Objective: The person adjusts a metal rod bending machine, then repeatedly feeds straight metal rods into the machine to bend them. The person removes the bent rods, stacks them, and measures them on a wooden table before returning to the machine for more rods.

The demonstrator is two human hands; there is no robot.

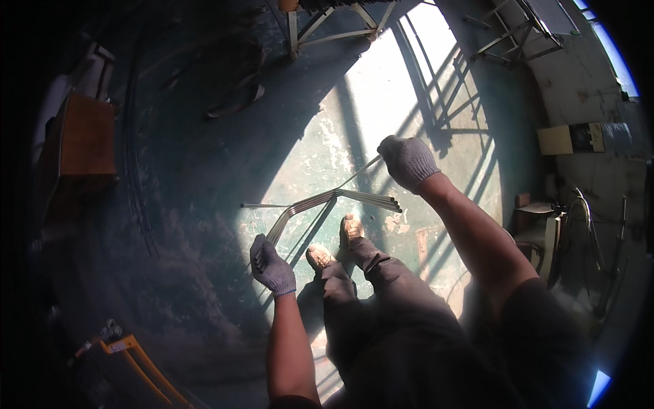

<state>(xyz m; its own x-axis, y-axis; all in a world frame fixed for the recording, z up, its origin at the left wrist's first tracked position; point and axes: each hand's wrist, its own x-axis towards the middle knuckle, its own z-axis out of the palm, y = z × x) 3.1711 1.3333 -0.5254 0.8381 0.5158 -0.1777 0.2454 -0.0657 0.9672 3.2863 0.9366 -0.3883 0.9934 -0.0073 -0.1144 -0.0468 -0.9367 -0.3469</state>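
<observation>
In a grey knit glove, my left hand [272,267] is closed around one end of a bundle of bent metal tubes [315,200]. Two bends shape the bundle, and its open far ends point right. One more bent tube [358,174] lies along the bundle's middle but angles the other way, its free end sticking out to the left. Its other end is in my right hand [409,163], also gloved and closed, held higher and farther off. The tubes hang over the floor in front of my shoes.
Worn green floor [320,143] carries bright sunlight and frame shadows. A brown box-like cabinet [85,136] stands left, and a yellow-orange metal frame [139,365] lower left. A metal stand [334,31] is ahead; another frame [521,34] stands far right. A chair-like object [541,232] is at right.
</observation>
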